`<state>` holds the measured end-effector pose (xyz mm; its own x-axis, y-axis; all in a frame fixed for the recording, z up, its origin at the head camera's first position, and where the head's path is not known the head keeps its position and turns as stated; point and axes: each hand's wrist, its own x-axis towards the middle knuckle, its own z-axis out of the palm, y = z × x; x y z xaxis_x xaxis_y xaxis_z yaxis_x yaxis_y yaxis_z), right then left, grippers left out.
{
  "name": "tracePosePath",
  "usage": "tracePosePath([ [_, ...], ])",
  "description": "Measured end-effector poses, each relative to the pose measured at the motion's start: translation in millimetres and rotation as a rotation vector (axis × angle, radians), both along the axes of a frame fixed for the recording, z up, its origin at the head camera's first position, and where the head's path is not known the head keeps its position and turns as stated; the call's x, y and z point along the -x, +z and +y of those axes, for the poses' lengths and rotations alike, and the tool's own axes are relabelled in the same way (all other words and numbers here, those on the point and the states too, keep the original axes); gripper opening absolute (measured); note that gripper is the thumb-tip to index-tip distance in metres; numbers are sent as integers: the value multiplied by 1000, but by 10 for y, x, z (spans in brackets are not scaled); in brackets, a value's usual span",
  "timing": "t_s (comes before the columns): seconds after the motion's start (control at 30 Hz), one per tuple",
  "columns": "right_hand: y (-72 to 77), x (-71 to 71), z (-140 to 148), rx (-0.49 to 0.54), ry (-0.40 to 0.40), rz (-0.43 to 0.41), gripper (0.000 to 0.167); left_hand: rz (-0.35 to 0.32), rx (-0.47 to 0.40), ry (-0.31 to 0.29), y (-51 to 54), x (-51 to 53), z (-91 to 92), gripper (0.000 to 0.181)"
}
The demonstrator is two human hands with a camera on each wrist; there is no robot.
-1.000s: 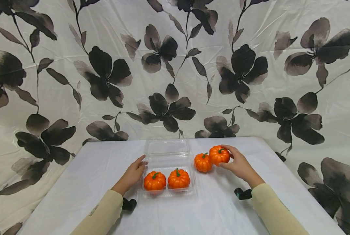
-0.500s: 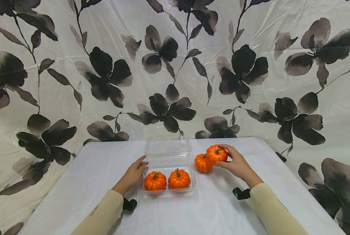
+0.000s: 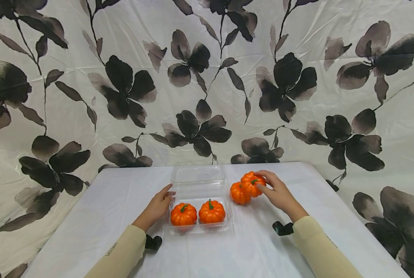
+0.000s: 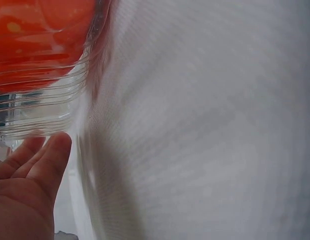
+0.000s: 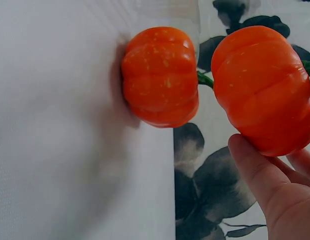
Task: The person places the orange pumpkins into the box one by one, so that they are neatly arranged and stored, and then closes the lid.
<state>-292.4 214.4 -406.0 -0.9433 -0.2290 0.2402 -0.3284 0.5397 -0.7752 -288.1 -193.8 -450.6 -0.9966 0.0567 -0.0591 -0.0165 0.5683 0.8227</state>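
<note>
A clear plastic box (image 3: 203, 190) lies with its lid folded back, two orange pumpkins (image 3: 183, 214) (image 3: 212, 211) side by side in its front part. My left hand (image 3: 157, 204) touches the box's left side with extended fingers; the left wrist view shows the fingertips (image 4: 60, 142) against its ridged wall. My right hand (image 3: 279, 193) grips another pumpkin (image 3: 251, 184) to the right of the box. Beside the box stands a further pumpkin (image 3: 239, 194), partly behind the held one. In the right wrist view, the held pumpkin (image 5: 265, 90) is off the table, the other (image 5: 160, 77) on it.
A white cloth covers the table (image 3: 255, 247). Behind it hangs a pale curtain (image 3: 241, 127) with dark flowers. A small black device (image 3: 153, 242) is at the left wrist, another (image 3: 282, 228) at the right.
My right hand has moved a little left with its pumpkin, which now overlaps more of the pumpkin beside it in the head view. The left hand has stayed at the box.
</note>
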Motion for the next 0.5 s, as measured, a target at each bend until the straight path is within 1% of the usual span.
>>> tracePosePath([
  [0.2,3,0,-39,-12,10,8,38,4,-2,-4,-16,13,-5,55],
  [0.5,33,0,-98,22,-1,-63,46,1,10,9,-30,28,-3,56],
])
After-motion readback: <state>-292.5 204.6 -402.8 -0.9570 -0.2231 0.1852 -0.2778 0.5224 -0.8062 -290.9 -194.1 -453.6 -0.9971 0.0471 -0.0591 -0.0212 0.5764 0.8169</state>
